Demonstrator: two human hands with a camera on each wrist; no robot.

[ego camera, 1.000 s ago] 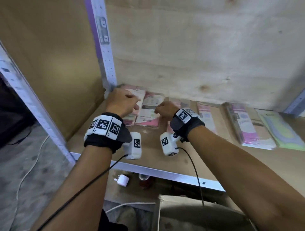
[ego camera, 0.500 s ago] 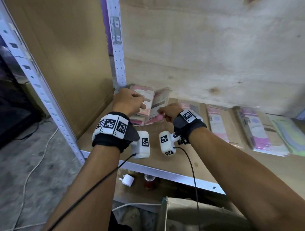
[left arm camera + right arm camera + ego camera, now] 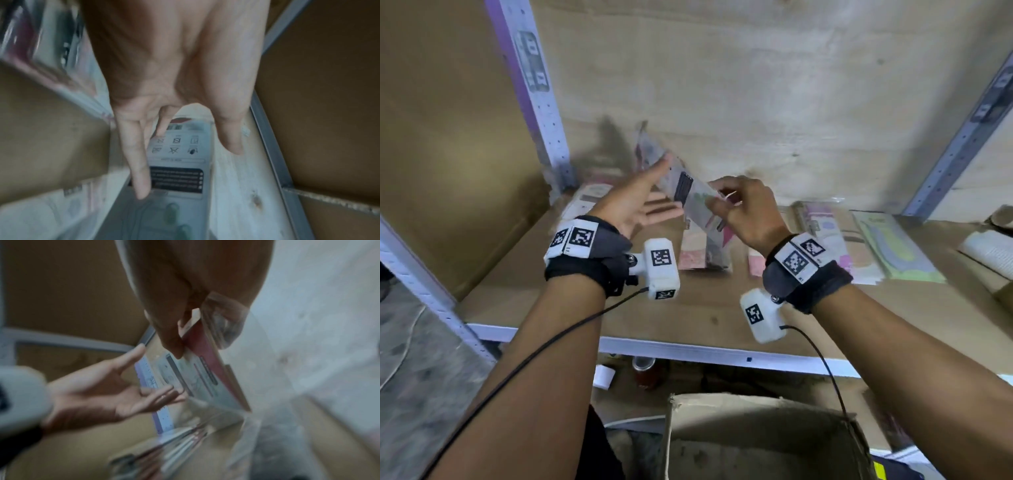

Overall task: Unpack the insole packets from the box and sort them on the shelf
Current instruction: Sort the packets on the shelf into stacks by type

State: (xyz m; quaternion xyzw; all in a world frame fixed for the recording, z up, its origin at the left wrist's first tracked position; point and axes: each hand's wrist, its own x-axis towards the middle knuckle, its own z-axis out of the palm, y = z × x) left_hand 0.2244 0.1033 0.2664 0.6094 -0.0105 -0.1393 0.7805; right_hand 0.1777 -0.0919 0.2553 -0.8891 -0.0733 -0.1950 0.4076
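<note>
Right hand point(image 3: 748, 212) pinches a packet point(image 3: 690, 192) by its near end, tilted above the shelf point(image 3: 534, 291) for sorting. Left hand point(image 3: 635, 205), fingers spread and empty, waits beside it to steady or take it.

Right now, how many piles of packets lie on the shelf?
5 piles: one by the left post, two below the held packet, two right of them. More may be hidden.

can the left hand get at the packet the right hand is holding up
Probably yes. The left hand is open, palm turned toward the lifted packet, with fingers right beside it and nothing between them. The right hand pinches only its near end, leaving the far part free.
</note>
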